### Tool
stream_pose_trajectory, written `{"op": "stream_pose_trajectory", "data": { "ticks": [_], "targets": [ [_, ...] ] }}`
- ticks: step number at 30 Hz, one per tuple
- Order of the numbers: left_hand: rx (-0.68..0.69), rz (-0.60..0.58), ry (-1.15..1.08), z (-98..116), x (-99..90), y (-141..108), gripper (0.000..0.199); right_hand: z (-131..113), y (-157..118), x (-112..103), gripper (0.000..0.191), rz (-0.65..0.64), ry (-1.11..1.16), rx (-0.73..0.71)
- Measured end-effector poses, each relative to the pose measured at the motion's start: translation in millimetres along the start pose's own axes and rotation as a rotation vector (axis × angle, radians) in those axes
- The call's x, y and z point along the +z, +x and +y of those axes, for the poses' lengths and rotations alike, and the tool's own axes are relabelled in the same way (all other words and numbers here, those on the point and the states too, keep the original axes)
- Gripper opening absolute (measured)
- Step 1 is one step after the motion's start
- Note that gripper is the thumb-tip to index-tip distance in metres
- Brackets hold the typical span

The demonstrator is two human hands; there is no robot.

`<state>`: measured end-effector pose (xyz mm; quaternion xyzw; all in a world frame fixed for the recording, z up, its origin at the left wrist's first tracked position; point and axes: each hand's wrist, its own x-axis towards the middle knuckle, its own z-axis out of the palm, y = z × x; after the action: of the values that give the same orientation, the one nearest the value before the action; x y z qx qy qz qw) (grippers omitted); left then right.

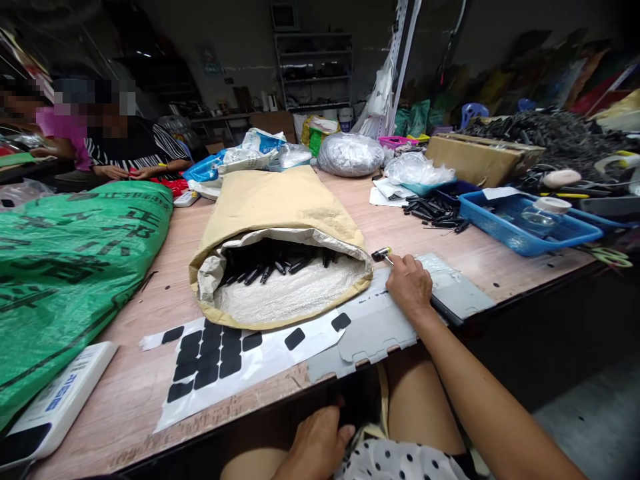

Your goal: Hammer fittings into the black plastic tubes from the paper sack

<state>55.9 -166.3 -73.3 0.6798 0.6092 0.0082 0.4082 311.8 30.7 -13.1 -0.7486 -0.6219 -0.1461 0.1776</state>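
Note:
My right hand [410, 283] is closed around a small mallet [381, 253] with a black and yellow head, just above the grey sheet. Its black handle [445, 310] shows behind the hand. To the left, a tan woven sack [285, 200] lies on its side, its mouth toward me and black pen-like parts [267, 267] inside. A white backing sheet [270, 363] with black rounded-square stickers [205, 350] lies in front of the sack. My left hand [320, 437] is low over my lap, below the table edge; its fingers are mostly hidden.
A green sack [80, 267] and a white scale-like device [60, 400] are at the left. Right of centre lie loose black parts [435, 210], a blue tray [530, 230], a cardboard box [475, 157] and green-handled scissors [610, 255]. Two people sit at the far left.

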Motion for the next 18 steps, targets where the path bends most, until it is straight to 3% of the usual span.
{"op": "stream_pose_trajectory", "data": {
  "ticks": [2,4,6,8,11,14,18],
  "targets": [
    [0.082,-0.090,-0.022,21,-22.9,-7,0.036,0,0,0,0.037,-0.005,0.001,-0.004],
    [0.220,-0.130,-0.116,46,-58.5,-12,0.027,-1,0,-1,0.037,-0.006,0.001,-0.009],
    [0.304,-0.064,-0.194,67,-100.2,-7,0.025,-1,0,-1,0.037,-0.007,0.001,-0.010],
    [0.307,0.194,-0.153,77,-141.0,14,0.030,-1,0,-2,0.037,-0.013,0.000,-0.007],
    [0.145,0.625,0.007,71,-189.2,63,0.033,-1,0,-3,0.037,-0.019,0.010,-0.004],
    [0.000,0.797,0.191,56,-214.0,107,0.035,-1,1,-4,0.037,-0.016,0.025,-0.010],
    [-0.032,0.781,0.265,45,-218.1,134,0.026,-1,1,-4,0.036,-0.005,0.033,-0.009]
  ]
}}
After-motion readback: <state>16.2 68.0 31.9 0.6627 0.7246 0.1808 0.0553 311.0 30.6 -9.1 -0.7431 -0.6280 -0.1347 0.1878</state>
